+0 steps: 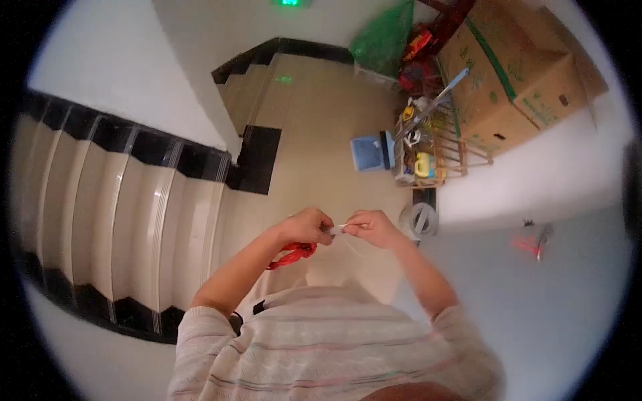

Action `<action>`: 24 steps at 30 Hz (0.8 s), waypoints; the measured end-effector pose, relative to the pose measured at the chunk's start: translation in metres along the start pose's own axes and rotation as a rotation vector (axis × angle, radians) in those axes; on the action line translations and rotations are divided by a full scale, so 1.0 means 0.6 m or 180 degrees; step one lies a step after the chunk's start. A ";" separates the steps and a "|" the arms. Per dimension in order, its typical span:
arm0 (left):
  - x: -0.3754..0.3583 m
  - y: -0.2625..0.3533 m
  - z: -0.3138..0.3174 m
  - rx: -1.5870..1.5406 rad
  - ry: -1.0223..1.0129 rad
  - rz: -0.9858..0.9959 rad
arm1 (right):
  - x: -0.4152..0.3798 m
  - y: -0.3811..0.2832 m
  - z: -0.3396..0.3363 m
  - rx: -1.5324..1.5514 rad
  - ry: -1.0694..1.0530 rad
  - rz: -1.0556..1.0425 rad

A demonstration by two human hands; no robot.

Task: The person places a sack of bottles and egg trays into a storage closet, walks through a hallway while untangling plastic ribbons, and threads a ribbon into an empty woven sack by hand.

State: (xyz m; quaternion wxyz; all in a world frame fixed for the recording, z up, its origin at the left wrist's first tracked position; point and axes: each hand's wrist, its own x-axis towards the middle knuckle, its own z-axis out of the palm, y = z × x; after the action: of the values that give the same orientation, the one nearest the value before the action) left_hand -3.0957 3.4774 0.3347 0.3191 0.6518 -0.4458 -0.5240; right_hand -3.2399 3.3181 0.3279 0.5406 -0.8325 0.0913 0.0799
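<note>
Centrally, in the head view, we hold a white piece (336, 230) between our two hands, the left hand (307, 226) curled with its fingertips pinched on one end and the right hand (371, 228) pinching the other, though the piece is too small for us to tell what it is. Just below our left hand hangs a red bag (292, 255), and we cannot tell which fingers carry it. Stairs (137, 200) lie to our left, while a blue dustpan (366, 154), a rack (456, 158) and cardboard boxes (491, 80) stand far right.
</note>
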 end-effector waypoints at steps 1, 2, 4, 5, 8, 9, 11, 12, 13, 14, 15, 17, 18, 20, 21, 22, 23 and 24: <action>0.008 -0.001 -0.020 -0.0372 -0.0123 -0.0154 | 0.010 -0.002 0.001 -0.0190 0.0300 -0.0080; 0.018 0.001 -0.041 -0.0741 -0.0247 -0.0315 | 0.022 -0.011 -0.002 -0.0838 0.0416 -0.0184; 0.054 0.006 -0.080 -0.1303 -0.0213 -0.0499 | 0.050 -0.033 -0.015 -0.2142 0.0612 -0.0359; 0.083 0.004 -0.091 -0.1499 -0.0055 -0.0515 | 0.064 -0.036 -0.026 -0.2232 0.0662 -0.0262; 0.135 -0.004 -0.113 -0.1300 0.0261 -0.0492 | 0.088 -0.046 -0.050 -0.2374 0.0769 -0.0079; 0.147 -0.007 -0.116 -0.1102 0.0338 -0.0468 | 0.088 -0.051 -0.059 -0.2344 0.0812 -0.0073; 0.173 -0.014 -0.123 -0.0600 0.0561 -0.0174 | 0.099 -0.039 -0.067 -0.1422 0.1094 0.0219; 0.190 -0.013 -0.129 -0.0351 0.0670 -0.0023 | 0.113 -0.016 -0.068 -0.0523 0.1321 0.0495; 0.207 -0.012 -0.141 0.0011 0.1022 0.0225 | 0.132 0.002 -0.072 0.0409 0.1512 0.0732; 0.228 -0.007 -0.153 0.0377 0.1366 0.0477 | 0.152 0.008 -0.092 0.1134 0.1461 0.0787; 0.249 0.001 -0.165 0.0748 0.1703 0.0733 | 0.173 0.014 -0.120 0.1858 0.1398 0.0837; 0.277 0.024 -0.189 0.0730 0.1810 0.0613 | 0.210 0.029 -0.157 0.2803 0.1104 0.0857; 0.288 0.034 -0.203 0.0722 0.1864 0.0553 | 0.225 0.042 -0.169 0.2994 0.0884 0.0831; 0.314 0.035 -0.237 0.0747 0.2041 0.0530 | 0.260 0.045 -0.197 0.3071 0.0544 0.0813; 0.328 0.039 -0.250 0.0734 0.2130 0.0542 | 0.278 0.037 -0.224 0.2931 0.0440 0.0839; 0.338 0.043 -0.264 0.0535 0.2010 0.0311 | 0.295 0.029 -0.249 0.2791 0.0337 0.0864; 0.345 0.050 -0.281 0.0337 0.1889 0.0079 | 0.311 0.022 -0.269 0.2478 0.0340 0.1006; 0.355 0.054 -0.300 0.0141 0.1767 -0.0154 | 0.331 0.018 -0.289 0.2289 0.0258 0.1028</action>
State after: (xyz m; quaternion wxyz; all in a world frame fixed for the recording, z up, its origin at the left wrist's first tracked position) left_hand -2.9183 3.2604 0.3226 0.4020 0.7877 -0.3370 -0.3230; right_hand -3.0437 3.1422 0.3421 0.7741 -0.5675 0.2645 0.0939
